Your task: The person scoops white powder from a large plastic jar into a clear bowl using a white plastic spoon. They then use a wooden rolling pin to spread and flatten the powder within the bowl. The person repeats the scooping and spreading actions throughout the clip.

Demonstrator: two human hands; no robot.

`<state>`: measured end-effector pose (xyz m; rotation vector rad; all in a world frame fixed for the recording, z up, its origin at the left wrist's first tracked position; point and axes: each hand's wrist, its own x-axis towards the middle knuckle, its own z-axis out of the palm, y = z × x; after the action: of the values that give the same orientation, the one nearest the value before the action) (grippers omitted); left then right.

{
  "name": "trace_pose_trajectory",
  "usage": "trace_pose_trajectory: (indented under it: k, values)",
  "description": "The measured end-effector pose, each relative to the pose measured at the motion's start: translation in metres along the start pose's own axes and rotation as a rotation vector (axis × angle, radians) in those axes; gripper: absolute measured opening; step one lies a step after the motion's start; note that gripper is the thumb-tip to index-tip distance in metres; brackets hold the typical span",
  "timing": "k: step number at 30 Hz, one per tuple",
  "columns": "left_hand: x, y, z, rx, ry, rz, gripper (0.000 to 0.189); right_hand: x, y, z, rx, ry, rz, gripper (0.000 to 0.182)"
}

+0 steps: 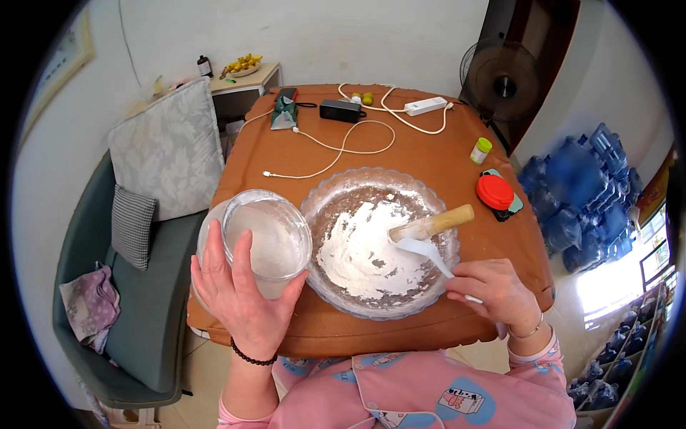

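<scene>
A large scalloped glass bowl (321,297) stands before me with white powder (364,257) spread over its bottom. A wooden rolling pin (453,217) leans in the bowl, its handle past the right rim. My right hand (496,292) grips a white plastic spoon (423,251), whose head reaches over the powder beside the pin. Left of the bowl is a clear round container (276,225) with a powder-dusted rim. My left hand (244,300) is spread around its near side, thumb at the right and fingers at the left. Beneath it shows a pale round rim, partly hidden by the hand.
On the brown-covered table (300,340) are a white cable (343,152), a black adapter (341,110), a power strip (426,106), a green-capped jar (481,150) and a red round lid (494,192). A green sofa (144,311) stands left; a fan (501,80) stands behind.
</scene>
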<state>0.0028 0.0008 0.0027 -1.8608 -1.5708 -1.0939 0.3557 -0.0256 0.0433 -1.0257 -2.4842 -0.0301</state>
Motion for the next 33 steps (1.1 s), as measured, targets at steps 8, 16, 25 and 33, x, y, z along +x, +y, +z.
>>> trace_pose_trajectory:
  k: [8, 16, 25, 33]
  values:
    - [0.0, -0.001, 0.0, 0.011, 0.005, 0.003, 0.088, -0.006, 0.024, 0.029, 0.451, 0.165, 0.364, 0.01]
    - [0.0, -0.002, 0.001, 0.009, 0.01, 0.009, 0.09, -0.001, 0.03, 0.055, 1.003, 0.269, 0.855, 0.024]
    - [0.0, -0.002, 0.001, 0.032, 0.026, 0.028, 0.09, 0.024, 0.023, 0.073, 1.103, 0.282, 0.954, 0.03]
    - [-0.003, -0.005, 0.004, 0.002, 0.037, 0.021, 0.088, 0.041, 0.018, 0.057, 1.211, 0.593, 0.827, 0.03]
